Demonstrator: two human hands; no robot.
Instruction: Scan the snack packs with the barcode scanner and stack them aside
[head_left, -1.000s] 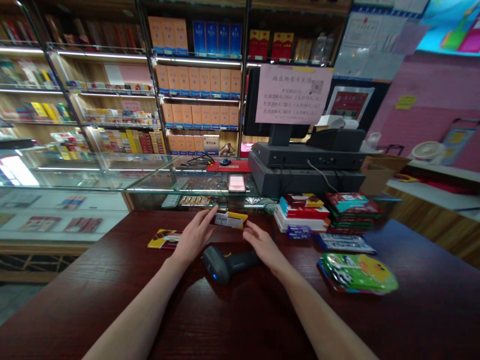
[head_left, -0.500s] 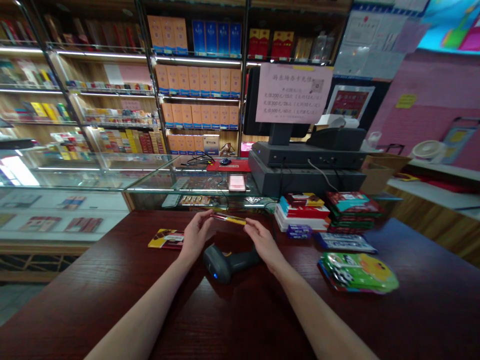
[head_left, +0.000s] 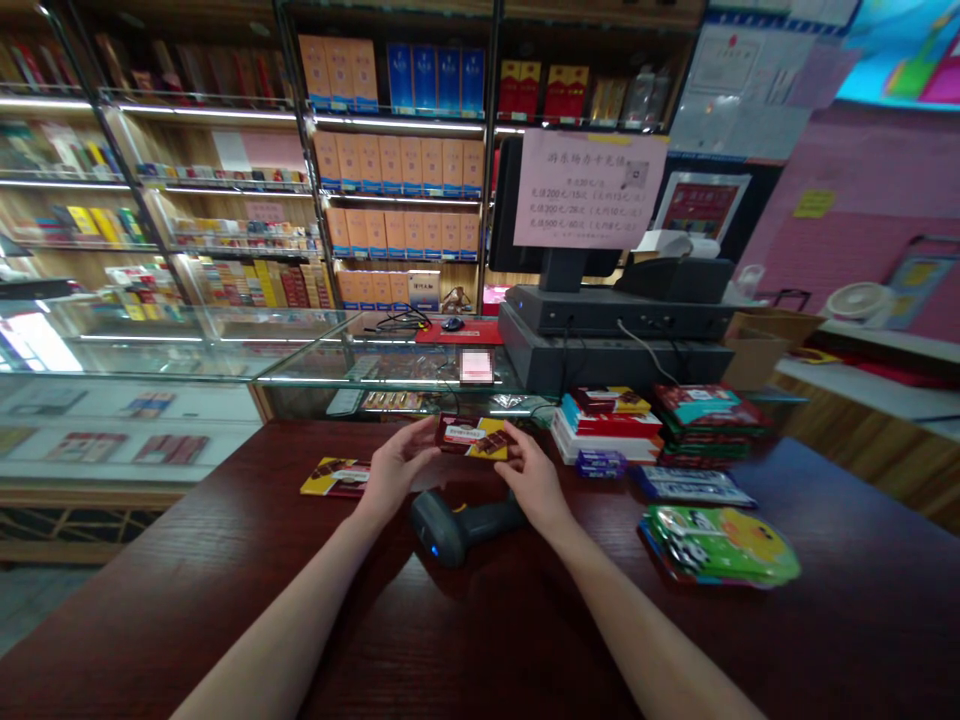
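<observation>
A chocolate bar [head_left: 472, 437] is held by its ends between the left hand [head_left: 394, 470] and right hand [head_left: 534, 480]. A scanner [head_left: 457, 527] is laid on the counter [head_left: 172, 590] just beside the bar.

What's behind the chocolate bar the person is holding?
Behind the chocolate bar stands a glass display case; the part directly behind the bar is covered, so its contents there cannot be seen.

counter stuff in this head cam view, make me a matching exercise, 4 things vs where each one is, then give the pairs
Things:
1 chocolate bar packet
2 handheld barcode scanner
3 green duck-print packets
4 yellow-and-brown packet

Places:
a lying on the counter left of the left hand
b stacked at the counter's front right
c held between the left hand and right hand
d lying on the counter just below the hands

Pairs: 1c, 2d, 3b, 4a
</observation>
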